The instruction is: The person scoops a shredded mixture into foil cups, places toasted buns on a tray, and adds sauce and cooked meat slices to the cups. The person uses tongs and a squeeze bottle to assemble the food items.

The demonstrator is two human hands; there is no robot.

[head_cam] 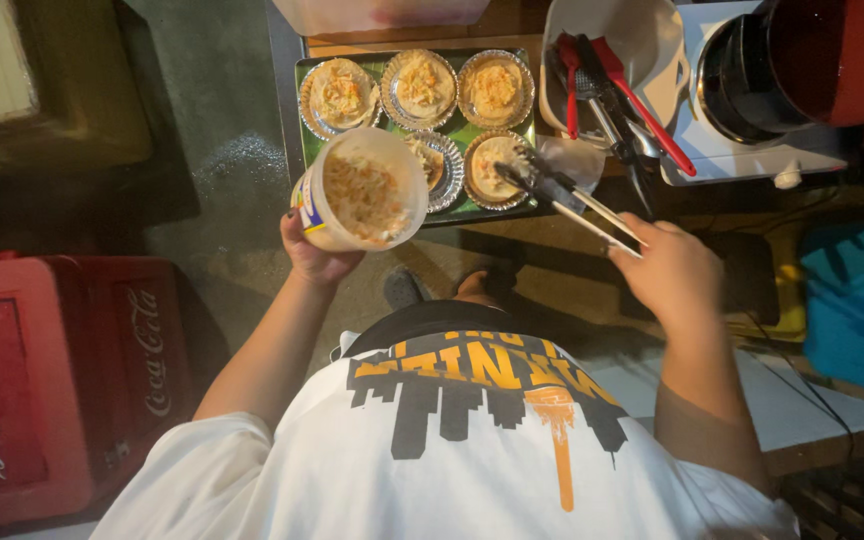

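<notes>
My left hand (312, 255) holds a white plastic tub (360, 190) tilted toward me, with a shredded orange and white mix inside. My right hand (672, 270) grips metal tongs (562, 195) whose tips hover over the front right foil cup (493, 168). Several round foil cups with filling, such as the back middle one (420, 88), sit on a green tray (462, 125) in two rows. The tub hides the tray's front left part.
A white bowl (642, 40) at the back right holds red and black utensils (612, 90). A dark pot (752, 75) stands on a white burner (722, 150). A red crate (62, 380) sits at the lower left. A clear container (382, 14) lies behind the tray.
</notes>
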